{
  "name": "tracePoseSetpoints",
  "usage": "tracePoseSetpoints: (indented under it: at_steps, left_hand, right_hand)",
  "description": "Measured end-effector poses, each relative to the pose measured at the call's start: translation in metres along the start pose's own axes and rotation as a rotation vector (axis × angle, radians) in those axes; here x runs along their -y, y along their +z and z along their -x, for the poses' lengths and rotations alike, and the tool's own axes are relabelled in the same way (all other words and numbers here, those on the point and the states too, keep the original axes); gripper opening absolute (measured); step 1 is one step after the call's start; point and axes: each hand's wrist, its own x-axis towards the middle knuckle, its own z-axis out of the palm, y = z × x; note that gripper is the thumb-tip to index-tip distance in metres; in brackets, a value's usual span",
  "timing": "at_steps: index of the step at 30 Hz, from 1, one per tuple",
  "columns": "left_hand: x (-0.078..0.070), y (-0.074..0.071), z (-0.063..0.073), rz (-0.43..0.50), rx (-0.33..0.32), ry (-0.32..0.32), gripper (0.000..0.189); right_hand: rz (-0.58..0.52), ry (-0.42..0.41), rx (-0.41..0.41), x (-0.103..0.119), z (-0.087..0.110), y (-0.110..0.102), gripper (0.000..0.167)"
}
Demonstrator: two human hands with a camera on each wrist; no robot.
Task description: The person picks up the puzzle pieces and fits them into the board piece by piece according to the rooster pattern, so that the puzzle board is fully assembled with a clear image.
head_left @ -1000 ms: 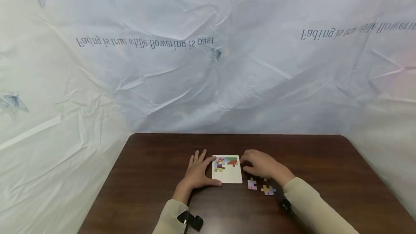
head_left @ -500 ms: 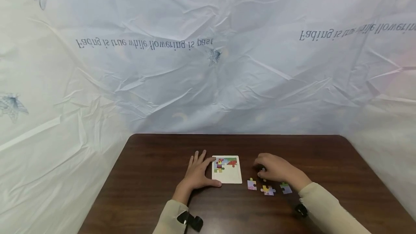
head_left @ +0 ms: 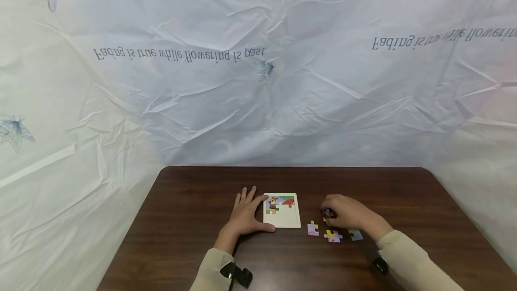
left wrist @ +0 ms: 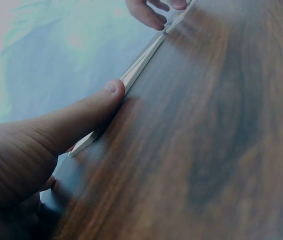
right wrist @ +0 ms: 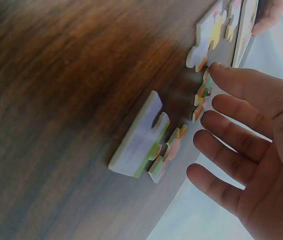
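A white square puzzle board lies on the table, with pieces of a colourful picture fitted along its top and upper left. My left hand rests at its left side with spread fingers. In the left wrist view, the left thumb lies against the board's edge. To the right of the board, my right hand is over a loose puzzle piece, thumb and loosely bent fingers around it. Its fingertips are very close to this piece; firm contact cannot be told.
Loose puzzle pieces lie near the right hand: a lilac one, a yellow and lilac one, and a lilac and green one. Beside the last is a pink and green piece. Printed white sheeting stands behind the brown table.
My right hand has moved right, from the board's right edge to the loose pieces, its thumb and fingers now around one of them. The left hand and the board stay put.
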Motion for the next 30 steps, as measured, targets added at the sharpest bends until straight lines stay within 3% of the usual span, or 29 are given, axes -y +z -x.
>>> tracePoseSetpoints:
  at_steps: [7, 14, 30]
  left_hand:
    - [0.0000, 0.0008, -0.0005, 0.007, -0.003, 0.002, 0.104]
    - [-0.0008, 0.0006, 0.0003, 0.004, -0.005, 0.004, 0.104]
    - [0.0004, 0.0000, 0.0007, 0.000, -0.005, -0.002, 0.104]
  right_hand:
    - [-0.013, -0.025, -0.006, -0.0011, 0.0034, 0.0016, 0.017]
    - [-0.025, -0.014, 0.022, 0.0015, 0.0065, -0.0007, 0.027]
    - [-0.065, 0.016, -0.005, 0.0014, 0.0041, 0.0045, 0.026]
